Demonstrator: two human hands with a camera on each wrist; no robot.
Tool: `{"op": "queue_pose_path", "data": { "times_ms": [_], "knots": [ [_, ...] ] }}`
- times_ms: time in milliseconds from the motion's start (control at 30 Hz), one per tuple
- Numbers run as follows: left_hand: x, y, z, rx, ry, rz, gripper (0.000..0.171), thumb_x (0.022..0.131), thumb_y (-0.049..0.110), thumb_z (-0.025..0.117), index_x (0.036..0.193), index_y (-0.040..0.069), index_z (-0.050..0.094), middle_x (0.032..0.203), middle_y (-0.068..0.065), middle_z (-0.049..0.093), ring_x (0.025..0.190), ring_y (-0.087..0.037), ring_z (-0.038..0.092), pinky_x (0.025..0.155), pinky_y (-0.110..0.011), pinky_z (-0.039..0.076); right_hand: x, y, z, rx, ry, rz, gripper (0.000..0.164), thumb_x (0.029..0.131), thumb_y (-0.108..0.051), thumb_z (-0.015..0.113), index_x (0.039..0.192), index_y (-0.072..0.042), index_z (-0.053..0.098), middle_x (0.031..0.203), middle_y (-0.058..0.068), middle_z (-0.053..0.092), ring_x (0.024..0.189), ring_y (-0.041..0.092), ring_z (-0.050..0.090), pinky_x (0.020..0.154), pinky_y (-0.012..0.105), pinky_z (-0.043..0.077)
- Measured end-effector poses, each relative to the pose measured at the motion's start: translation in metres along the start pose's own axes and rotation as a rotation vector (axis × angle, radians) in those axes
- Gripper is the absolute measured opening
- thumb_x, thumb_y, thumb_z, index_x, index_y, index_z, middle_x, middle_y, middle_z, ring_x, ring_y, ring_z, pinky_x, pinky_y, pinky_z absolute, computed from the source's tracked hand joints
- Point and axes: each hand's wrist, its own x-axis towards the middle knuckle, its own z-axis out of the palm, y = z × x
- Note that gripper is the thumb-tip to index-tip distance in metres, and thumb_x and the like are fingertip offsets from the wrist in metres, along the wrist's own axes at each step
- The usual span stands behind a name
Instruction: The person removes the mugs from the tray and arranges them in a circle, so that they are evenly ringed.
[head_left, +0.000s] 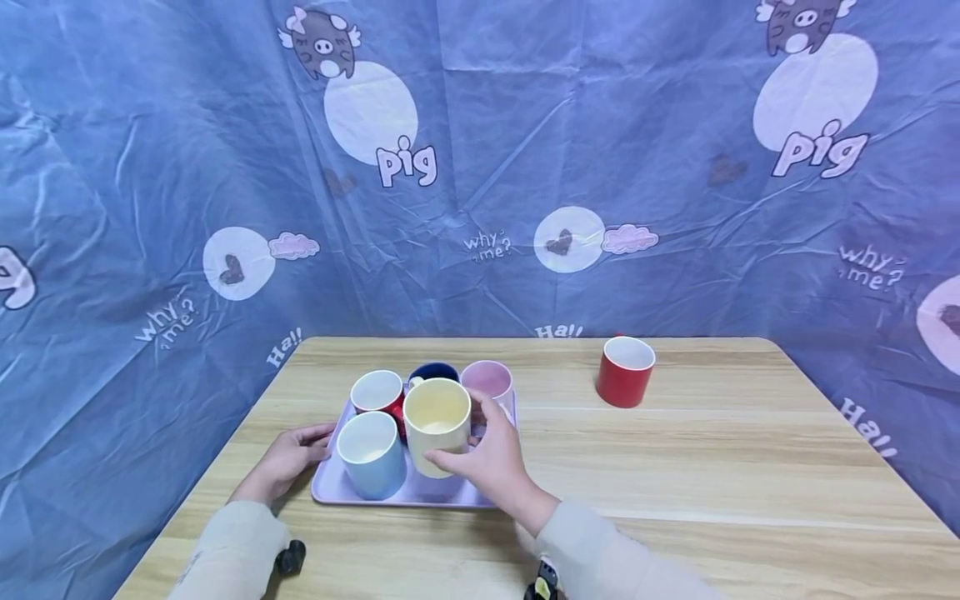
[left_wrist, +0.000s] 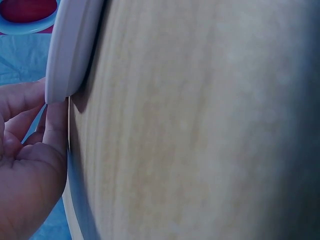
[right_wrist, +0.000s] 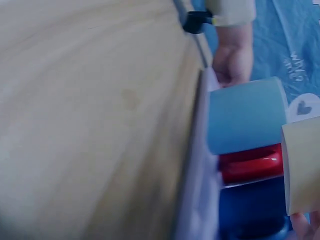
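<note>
My right hand [head_left: 495,454] grips a pale yellow mug [head_left: 437,425], thumb at the near side and fingers at the far side. In the right wrist view the yellow mug [right_wrist: 302,165] is held above the tray, higher than its neighbours. At the left end of the lilac tray [head_left: 330,492], my left hand [head_left: 288,458] pinches the rim, as the left wrist view shows. On the tray stand a light blue mug [head_left: 371,458], a red mug [head_left: 377,392], a dark blue mug [head_left: 433,369] and a pink mug [head_left: 487,379]. The yellow mug partly hides the dark blue one.
Another red mug [head_left: 625,375] with a white inside stands toward the back right of the wooden table [head_left: 675,467]. A blue printed cloth [head_left: 495,167] hangs behind the table and along its sides.
</note>
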Motion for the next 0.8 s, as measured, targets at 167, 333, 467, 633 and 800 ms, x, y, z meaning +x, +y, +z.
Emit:
{"op": "queue_pose_path", "data": {
  "times_ms": [167,333,467,633,800],
  "knots": [
    [0.000,-0.001,0.000,-0.006,0.003,-0.009,0.051,0.084,-0.013,0.055,0.132,-0.020,0.039,0.129,-0.034,0.048,0.120,-0.037,0.049,0.091,-0.028,0.049,0.006,-0.032,-0.013,0.029,0.012,0.004,0.078,0.059,-0.008,0.090,0.127,-0.005,0.051,0.110,0.011,0.060,0.096,0.026,0.062,0.083,0.037,0.054],
    [0.001,-0.002,0.000,0.002,0.003,-0.012,0.050,0.085,-0.012,0.055,0.132,-0.020,0.040,0.130,-0.034,0.047,0.120,-0.037,0.049,0.090,-0.026,0.050,0.011,-0.052,-0.028,0.012,0.063,-0.032,0.074,0.060,-0.003,0.088,0.125,-0.001,0.053,0.109,0.014,0.061,0.097,0.029,0.060,0.081,0.039,0.055],
    [0.001,-0.002,-0.001,0.011,0.001,-0.010,0.050,0.085,-0.011,0.054,0.132,-0.019,0.040,0.130,-0.034,0.047,0.120,-0.037,0.049,0.090,-0.026,0.050,0.019,-0.038,-0.039,-0.023,0.119,-0.005,0.077,0.060,-0.009,0.090,0.127,-0.007,0.054,0.112,0.008,0.060,0.099,0.025,0.057,0.082,0.037,0.054],
    [0.001,-0.003,-0.001,0.021,0.009,-0.007,0.050,0.084,-0.011,0.055,0.132,-0.019,0.041,0.129,-0.034,0.048,0.120,-0.038,0.049,0.090,-0.026,0.050,0.026,-0.026,-0.058,0.011,0.162,-0.007,0.078,0.061,-0.014,0.090,0.130,-0.011,0.052,0.118,0.007,0.058,0.102,0.026,0.056,0.082,0.040,0.055],
    [0.001,-0.004,0.000,0.022,0.016,-0.013,0.051,0.083,-0.012,0.056,0.131,-0.018,0.042,0.129,-0.033,0.048,0.120,-0.038,0.049,0.090,-0.027,0.050,0.029,-0.022,-0.080,-0.002,0.205,-0.029,0.078,0.062,-0.014,0.090,0.129,-0.009,0.051,0.119,0.008,0.057,0.100,0.028,0.057,0.078,0.044,0.056]
  ]
}}
